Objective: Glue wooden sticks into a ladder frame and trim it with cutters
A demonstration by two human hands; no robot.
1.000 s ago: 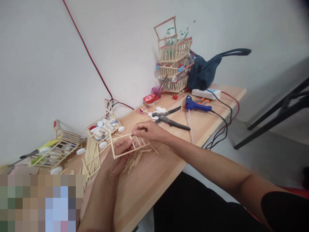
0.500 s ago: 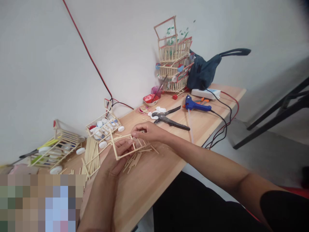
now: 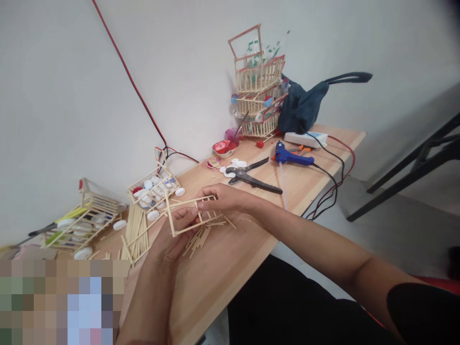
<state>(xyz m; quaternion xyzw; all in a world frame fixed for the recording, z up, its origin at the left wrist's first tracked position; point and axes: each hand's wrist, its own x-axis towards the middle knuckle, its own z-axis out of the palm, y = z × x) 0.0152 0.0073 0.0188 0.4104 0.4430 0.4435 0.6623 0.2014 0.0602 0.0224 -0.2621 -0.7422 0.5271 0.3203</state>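
Note:
A small frame of thin wooden sticks [image 3: 187, 230] is held just above the table, tilted, with crossbars along its far part. My left hand [image 3: 179, 227] is closed around the near side of it, thumb and fingers on the sticks. My right hand [image 3: 219, 196] has its fingers bent together at the frame's upper rail and crossbars, touching it; whether a small stick sits in the fingertips is hidden. Under the frame lie several short cut sticks [image 3: 201, 239]. Left of my hands is a bundle of longer sticks [image 3: 138, 230].
Behind stand a stick cart with white bottle caps [image 3: 154, 187] and another stick cart [image 3: 97, 218]. Cutters [image 3: 247, 177], a blue glue gun [image 3: 293, 157], a bowl of red paint [image 3: 223, 149], stacked stick carts [image 3: 260, 81], a power strip [image 3: 305, 139] and a dark bag [image 3: 304, 105] lie further back.
My right hand has shifted slightly down and toward the frame, its thumb now lower beside the crossbars. My left hand keeps its hold, and the frame has barely moved.

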